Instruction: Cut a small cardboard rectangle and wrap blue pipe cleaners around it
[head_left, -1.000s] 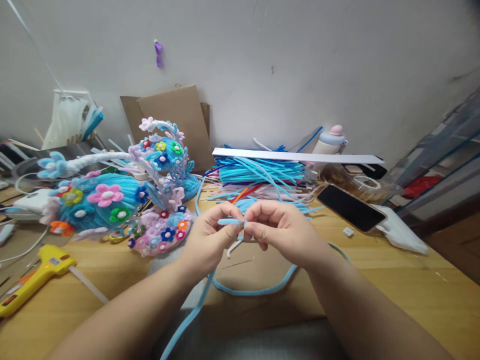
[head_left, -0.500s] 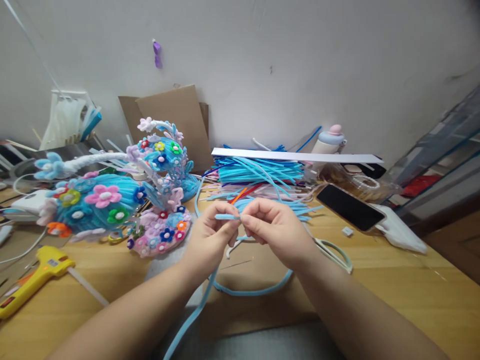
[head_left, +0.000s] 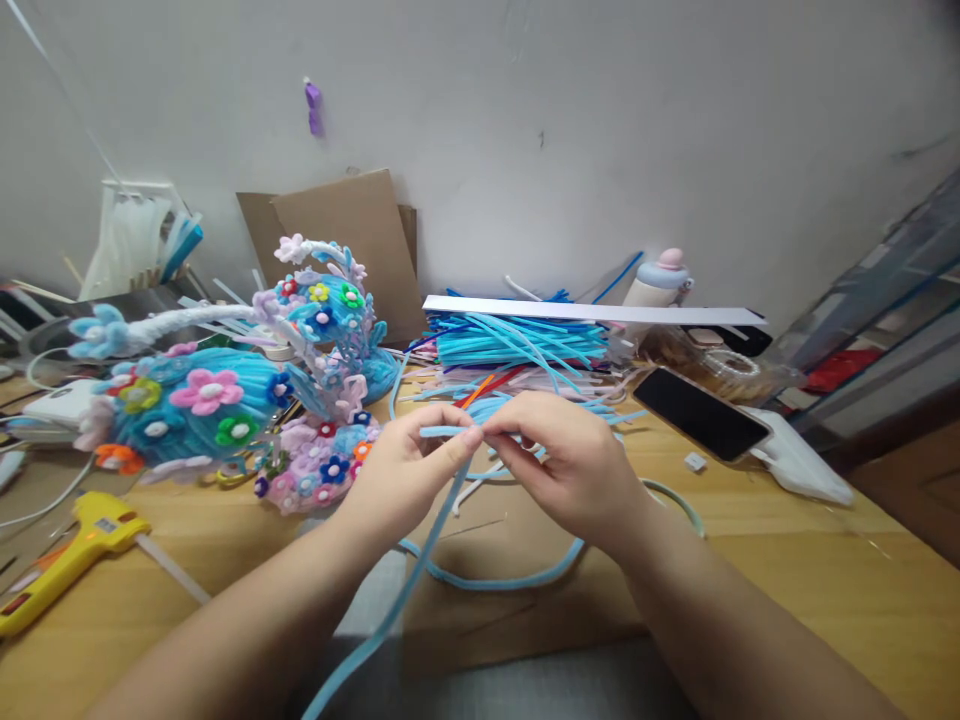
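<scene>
A light blue pipe cleaner point(head_left: 409, 588) runs up from the bottom edge to my hands. My left hand point(head_left: 409, 465) pinches it between thumb and index finger, with a short end lying across the fingers. Right beside it, my right hand point(head_left: 566, 465) pinches the same strand, its fingertips almost touching my left thumb. Exactly where the strands meet is hidden by the fingers. Below the hands a curved light blue pipe cleaner point(head_left: 502, 582) lies on a piece of cardboard point(head_left: 525, 625). Scissors with pale handles point(head_left: 679, 500) rest partly behind my right wrist.
Flower-covered blue baskets point(head_left: 247, 385) stand at the left, above a yellow glue gun point(head_left: 75, 560). A stack of blue pipe cleaners point(head_left: 517, 345) lies at the back under a white strip point(head_left: 592, 311). At the right are a phone point(head_left: 701, 412) and a bottle point(head_left: 656, 285).
My right hand has turned, its fingers now more folded over the pipe cleaner. The hanging length has swung from behind my left hand to between the hands.
</scene>
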